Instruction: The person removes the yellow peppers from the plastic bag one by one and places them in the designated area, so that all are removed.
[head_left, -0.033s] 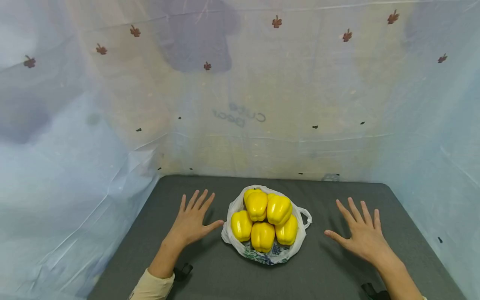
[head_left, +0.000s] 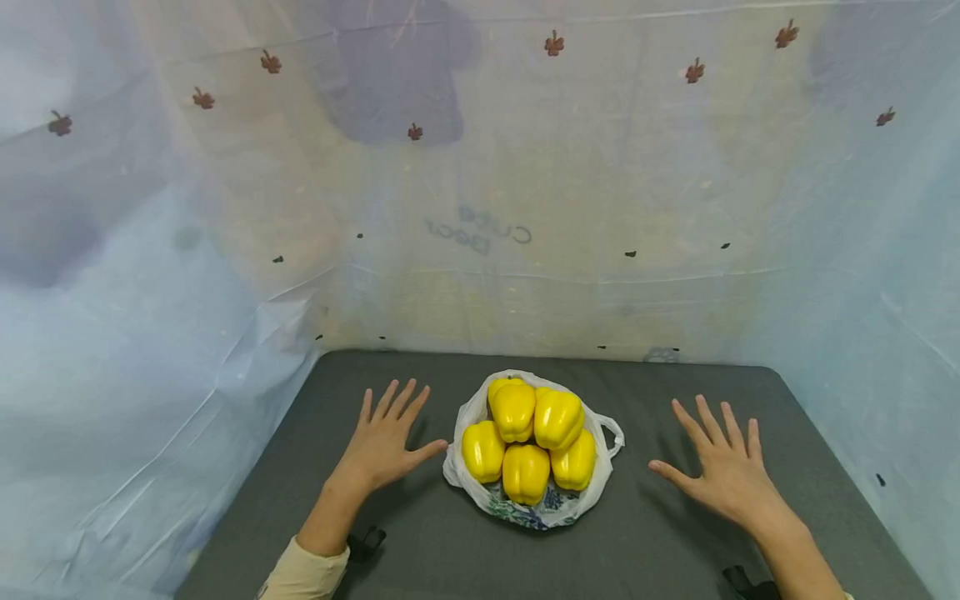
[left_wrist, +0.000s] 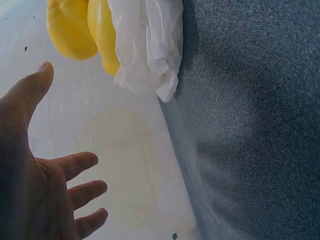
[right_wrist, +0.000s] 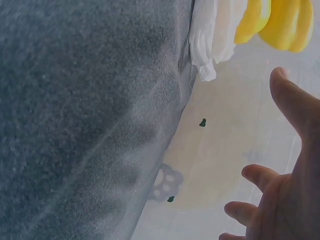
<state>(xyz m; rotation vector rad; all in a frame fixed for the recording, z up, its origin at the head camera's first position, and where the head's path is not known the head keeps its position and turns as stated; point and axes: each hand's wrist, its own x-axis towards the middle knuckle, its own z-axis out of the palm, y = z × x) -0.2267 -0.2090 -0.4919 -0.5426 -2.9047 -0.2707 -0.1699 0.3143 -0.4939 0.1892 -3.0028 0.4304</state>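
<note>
Several shiny yellow bell peppers (head_left: 526, 475) sit piled in a white plastic bag (head_left: 480, 497) whose top is spread wide, with a handle loop on its right side. My left hand (head_left: 378, 450) hovers to the left of the bag, fingers spread, thumb tip close to the bag's edge in the head view. To the right, farther off, is my right hand (head_left: 731, 475), also with fingers spread and holding nothing. Both wrist views show the palms, with the bag's side (left_wrist: 142, 45) and peppers (right_wrist: 285, 25) beyond the thumbs.
A dark grey cloth-covered table (head_left: 420, 550) lies under the bag and hands. Behind it and at both sides hangs a pale printed curtain (head_left: 585, 183). Dark straps (head_left: 366, 543) show at the wrists.
</note>
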